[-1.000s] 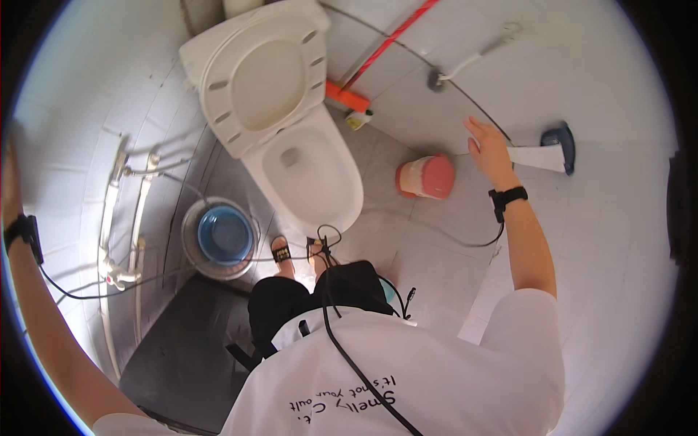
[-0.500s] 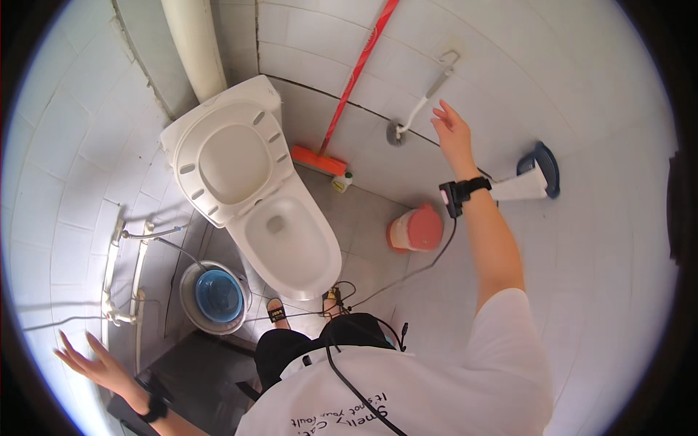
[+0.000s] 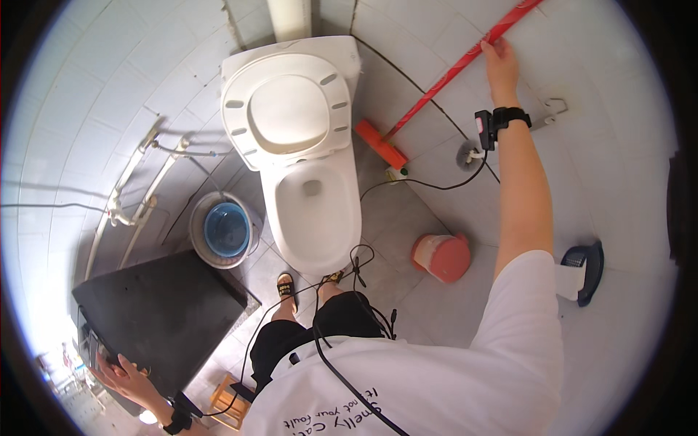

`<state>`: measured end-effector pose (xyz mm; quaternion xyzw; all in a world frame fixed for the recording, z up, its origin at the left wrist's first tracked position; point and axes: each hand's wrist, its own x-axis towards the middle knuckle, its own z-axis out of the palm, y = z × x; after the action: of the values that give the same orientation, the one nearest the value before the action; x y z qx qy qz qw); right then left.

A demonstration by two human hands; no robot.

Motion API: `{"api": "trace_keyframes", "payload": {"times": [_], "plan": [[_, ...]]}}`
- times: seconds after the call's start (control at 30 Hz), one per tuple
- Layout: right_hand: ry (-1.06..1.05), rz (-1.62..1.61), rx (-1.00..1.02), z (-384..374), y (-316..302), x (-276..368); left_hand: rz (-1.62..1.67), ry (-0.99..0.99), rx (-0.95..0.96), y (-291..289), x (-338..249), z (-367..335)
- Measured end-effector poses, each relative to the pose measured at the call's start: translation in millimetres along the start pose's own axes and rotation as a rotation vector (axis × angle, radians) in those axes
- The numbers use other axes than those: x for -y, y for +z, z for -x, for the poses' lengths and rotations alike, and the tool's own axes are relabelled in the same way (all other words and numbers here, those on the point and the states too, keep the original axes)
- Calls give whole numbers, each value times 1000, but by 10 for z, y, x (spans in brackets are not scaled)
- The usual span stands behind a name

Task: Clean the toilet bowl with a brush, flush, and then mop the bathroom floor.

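My right hand [image 3: 500, 59] is up by the right wall, its fingers closed around a long red pole [image 3: 443, 81]. At the pole's lower end is a flat orange head [image 3: 380, 145], beside the toilet; whether it is a broom or a squeegee I cannot tell. The white toilet [image 3: 354, 218] stands in the middle with its lid and seat raised. Far from it, at the lower left, my left hand [image 3: 127, 381] holds nothing, fingers spread, near the edge of a black flat-topped surface [image 3: 163, 309].
A grey toilet brush [image 3: 467, 155] hangs on the right wall. Below are a red-lidded bin [image 3: 449, 259] and a dark blue wall holder [image 3: 592, 272]. A blue basin [image 3: 226, 230] sits inside a larger pale tub. Pipes [image 3: 134, 167] run along the left wall. Black cables [image 3: 318, 320] trail across me.
My right hand has moved up and closed on the red pole, which now leans further right. My left hand has lowered beside the black surface. The view has shifted leftward.
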<state>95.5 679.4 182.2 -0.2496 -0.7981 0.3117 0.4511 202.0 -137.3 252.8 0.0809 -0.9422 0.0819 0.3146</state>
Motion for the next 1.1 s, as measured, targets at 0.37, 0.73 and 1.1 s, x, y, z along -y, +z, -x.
{"api": "trace_keyframes", "payload": {"times": [0.37, 0.73, 1.1], "plan": [[143, -364, -203, -20, 325, 224, 121, -2, 56, -167, -62, 177], [124, -91, -283, 305, -136, 385, -134, 106, 177, -116, -168, 267], [79, 220, -266, 184, -425, 186, 56, 67, 223, 141, -113, 404]]}}
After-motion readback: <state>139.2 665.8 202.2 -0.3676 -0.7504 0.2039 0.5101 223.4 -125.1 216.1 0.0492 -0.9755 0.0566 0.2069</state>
